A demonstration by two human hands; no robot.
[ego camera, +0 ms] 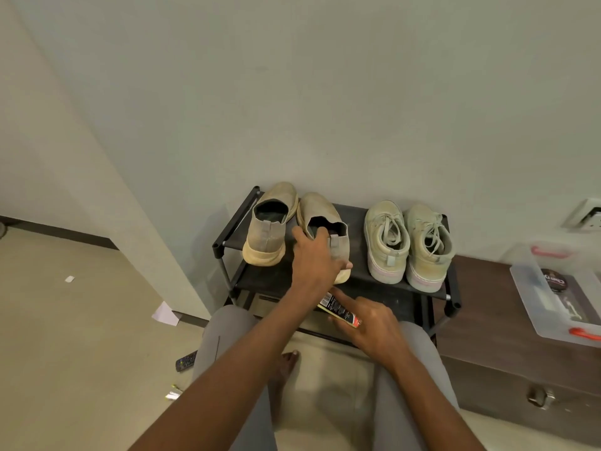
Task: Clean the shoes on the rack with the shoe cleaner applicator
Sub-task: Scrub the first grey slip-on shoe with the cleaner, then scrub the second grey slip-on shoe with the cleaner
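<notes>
Black rack [357, 275] (four shoes) against pale wall [325, 92].

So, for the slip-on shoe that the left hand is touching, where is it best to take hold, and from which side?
Probably at the heel collar, coming from the front of the rack. The right slip-on shoe stands heel toward the person with its opening upward, so the left hand can hook fingers inside and thumb over the heel tab.

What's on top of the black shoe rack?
Four shoes stand on the rack: two tan slip-ons and two laced sneakers. The left hand grips one slip-on's heel, covering part of it.
</notes>
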